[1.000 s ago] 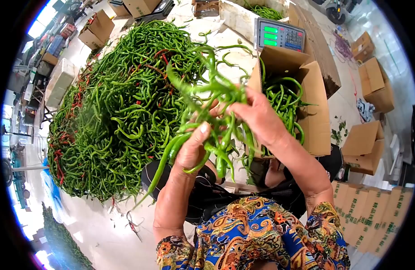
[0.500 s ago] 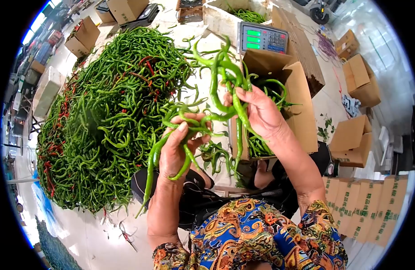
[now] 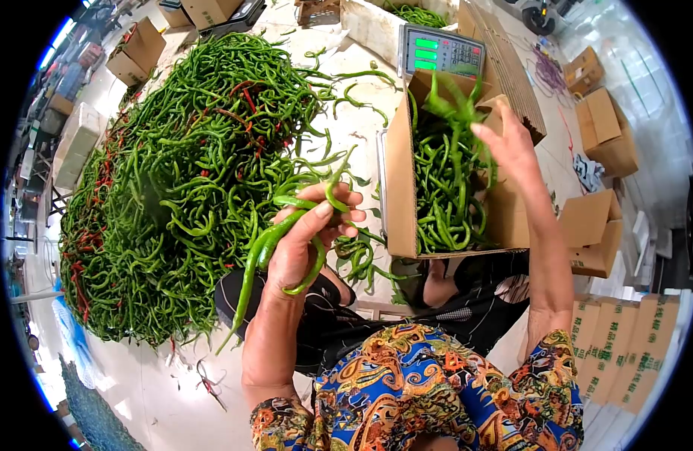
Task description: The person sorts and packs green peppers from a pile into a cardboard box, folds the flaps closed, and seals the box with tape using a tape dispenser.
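My left hand (image 3: pixel 305 229) is closed around a few long green chili peppers (image 3: pixel 249 278), whose ends stick out above and below the fingers. It hovers by the near right edge of a big chili pile (image 3: pixel 203 165), mostly green with some red. Over the open cardboard box (image 3: pixel 401 173), my right hand (image 3: pixel 511 146) has its thumb and fingers apart. Motion-blurred green peppers (image 3: pixel 455 105) are just left of its fingertips, seemingly coming away from it. More green chilies (image 3: pixel 444 203) fill much of the box.
A scale display (image 3: pixel 444 51) with green digits stands behind the box, beside flattened cardboard (image 3: pixel 504 68). A white foam box (image 3: pixel 372 30) with peppers is at the back. Loose chilies (image 3: pixel 361 259) lie between pile and box. Printed cartons (image 3: pixel 624 349) stand at right.
My right hand has moved right, over the box, and its peppers have left its grip. My left hand keeps fewer peppers and has shifted slightly right. The box's inside shows more.
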`<act>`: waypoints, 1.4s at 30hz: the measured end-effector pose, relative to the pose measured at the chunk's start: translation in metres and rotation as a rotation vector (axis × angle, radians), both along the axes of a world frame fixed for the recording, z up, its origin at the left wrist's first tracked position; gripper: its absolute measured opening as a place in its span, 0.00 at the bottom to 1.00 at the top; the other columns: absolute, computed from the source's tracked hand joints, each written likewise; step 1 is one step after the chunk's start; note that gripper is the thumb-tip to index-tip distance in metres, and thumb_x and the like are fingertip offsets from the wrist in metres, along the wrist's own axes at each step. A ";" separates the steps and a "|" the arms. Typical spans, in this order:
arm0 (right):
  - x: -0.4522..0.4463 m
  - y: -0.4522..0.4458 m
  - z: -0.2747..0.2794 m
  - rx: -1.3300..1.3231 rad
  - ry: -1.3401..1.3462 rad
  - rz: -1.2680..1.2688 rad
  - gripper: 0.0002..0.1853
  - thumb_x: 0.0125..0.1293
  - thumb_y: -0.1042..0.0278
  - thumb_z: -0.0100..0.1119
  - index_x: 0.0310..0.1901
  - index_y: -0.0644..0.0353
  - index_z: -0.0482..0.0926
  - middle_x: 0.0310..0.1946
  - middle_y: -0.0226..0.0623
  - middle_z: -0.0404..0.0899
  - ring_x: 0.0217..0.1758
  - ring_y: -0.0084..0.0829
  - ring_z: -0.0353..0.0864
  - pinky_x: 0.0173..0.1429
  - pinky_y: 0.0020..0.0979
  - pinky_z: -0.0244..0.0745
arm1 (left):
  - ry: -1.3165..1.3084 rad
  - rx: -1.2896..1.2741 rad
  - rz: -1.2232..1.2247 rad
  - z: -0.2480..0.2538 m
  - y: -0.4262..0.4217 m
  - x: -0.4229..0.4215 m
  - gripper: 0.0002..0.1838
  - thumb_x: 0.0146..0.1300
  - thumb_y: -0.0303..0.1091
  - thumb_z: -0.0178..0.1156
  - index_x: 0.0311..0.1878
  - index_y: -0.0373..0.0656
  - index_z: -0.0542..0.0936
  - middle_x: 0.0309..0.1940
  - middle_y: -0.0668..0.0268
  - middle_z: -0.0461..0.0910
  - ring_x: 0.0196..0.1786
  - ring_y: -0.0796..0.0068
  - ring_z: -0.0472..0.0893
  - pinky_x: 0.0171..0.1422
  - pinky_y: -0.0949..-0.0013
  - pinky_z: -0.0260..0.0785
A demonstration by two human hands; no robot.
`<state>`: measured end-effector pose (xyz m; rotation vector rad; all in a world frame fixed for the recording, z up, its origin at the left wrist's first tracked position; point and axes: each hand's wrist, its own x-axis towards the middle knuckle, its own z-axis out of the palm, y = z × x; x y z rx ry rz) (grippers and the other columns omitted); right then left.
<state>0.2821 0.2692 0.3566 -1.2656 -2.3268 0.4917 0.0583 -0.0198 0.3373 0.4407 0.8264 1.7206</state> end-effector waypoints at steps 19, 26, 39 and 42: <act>-0.094 -0.168 0.013 -0.629 0.143 0.923 0.19 0.61 0.66 0.66 0.52 0.62 0.77 0.37 0.44 0.80 0.45 0.34 0.82 0.51 0.37 0.76 | 0.282 -0.172 -0.537 -0.048 -0.003 0.023 0.16 0.59 0.42 0.70 0.44 0.42 0.81 0.29 0.67 0.83 0.28 0.76 0.81 0.24 0.74 0.72; -0.077 -0.130 0.001 -1.157 0.650 0.590 0.20 0.72 0.69 0.55 0.62 0.66 0.70 0.45 0.36 0.80 0.50 0.25 0.79 0.52 0.25 0.77 | -0.084 -0.231 -0.381 -0.011 0.013 0.025 0.34 0.68 0.56 0.56 0.60 0.31 0.72 0.47 0.48 0.80 0.34 0.65 0.83 0.34 0.71 0.76; 0.016 -0.050 0.029 -1.031 1.259 0.399 0.18 0.72 0.71 0.53 0.61 0.67 0.71 0.42 0.37 0.78 0.40 0.26 0.78 0.47 0.26 0.76 | 0.015 -0.278 -0.087 -0.009 0.016 0.026 0.20 0.66 0.32 0.61 0.57 0.32 0.75 0.35 0.67 0.78 0.27 0.85 0.71 0.20 0.86 0.53; 0.033 -0.033 0.034 -0.835 1.369 0.370 0.18 0.73 0.71 0.52 0.61 0.67 0.70 0.41 0.38 0.78 0.40 0.27 0.78 0.49 0.29 0.76 | 0.105 -0.277 -0.058 -0.017 0.018 0.025 0.20 0.66 0.33 0.61 0.57 0.31 0.75 0.35 0.66 0.79 0.26 0.84 0.70 0.22 0.84 0.52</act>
